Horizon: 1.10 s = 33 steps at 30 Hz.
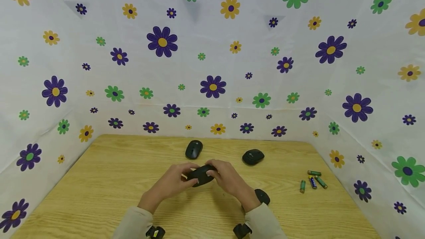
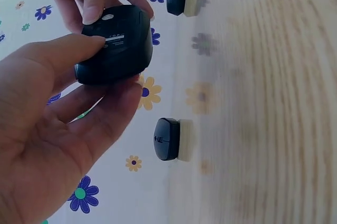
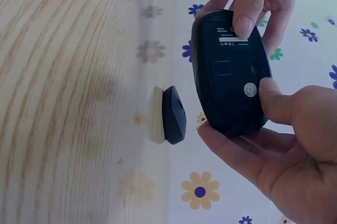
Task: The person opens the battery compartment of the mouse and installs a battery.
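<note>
A black computer mouse is held above the table between both hands, its underside with a label and sensor turned toward the person, as the right wrist view shows. The left hand grips one end, thumb on the underside and fingers behind. At the other end the right hand pinches it the same way, thumb near the round sticker. The battery cover looks in place on the underside. Beyond the hands lie two more black mice, one mouse straight ahead and another mouse to the right.
A further black mouse lies partly hidden by the right forearm. Several green batteries and a blue battery lie at the right side of the wooden table. Flower-patterned white cloth surrounds the table's back and sides.
</note>
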Tool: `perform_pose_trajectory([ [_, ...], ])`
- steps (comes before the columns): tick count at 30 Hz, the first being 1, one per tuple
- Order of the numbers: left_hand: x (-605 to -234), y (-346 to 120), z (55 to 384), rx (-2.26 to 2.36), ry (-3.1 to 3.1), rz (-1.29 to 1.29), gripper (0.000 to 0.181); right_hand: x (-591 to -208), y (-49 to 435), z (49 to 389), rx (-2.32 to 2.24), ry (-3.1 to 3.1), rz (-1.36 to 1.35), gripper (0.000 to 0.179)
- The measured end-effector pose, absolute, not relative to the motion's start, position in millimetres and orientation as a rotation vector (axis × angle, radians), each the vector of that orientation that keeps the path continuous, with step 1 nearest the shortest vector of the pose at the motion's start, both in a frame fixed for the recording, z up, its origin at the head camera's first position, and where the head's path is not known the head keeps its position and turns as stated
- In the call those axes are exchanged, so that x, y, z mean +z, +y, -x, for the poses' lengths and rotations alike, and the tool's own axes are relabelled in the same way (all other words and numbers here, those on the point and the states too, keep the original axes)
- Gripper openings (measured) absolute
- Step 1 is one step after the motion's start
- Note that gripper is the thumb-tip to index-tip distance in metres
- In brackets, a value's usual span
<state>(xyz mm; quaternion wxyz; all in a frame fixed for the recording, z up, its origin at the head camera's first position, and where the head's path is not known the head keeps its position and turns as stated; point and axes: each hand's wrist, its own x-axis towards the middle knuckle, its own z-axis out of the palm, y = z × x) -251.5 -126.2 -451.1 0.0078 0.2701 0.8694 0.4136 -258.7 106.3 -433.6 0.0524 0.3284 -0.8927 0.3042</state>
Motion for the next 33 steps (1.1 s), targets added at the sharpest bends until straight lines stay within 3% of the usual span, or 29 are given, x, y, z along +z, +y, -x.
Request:
perform_pose_trajectory([
  [12, -454.6, -124.7, 251.2, 1.326, 2.659, -0.789, 0.051, -434.5, 105.9, 259.1, 0.977, -2.645, -0.960, 0.032],
  [33, -458.0, -118.2, 250.3, 1.333, 2.638, -0.762, 0.063, -432.6, 102.1, 259.7, 1.120, -2.558, -0.883, 0.025],
])
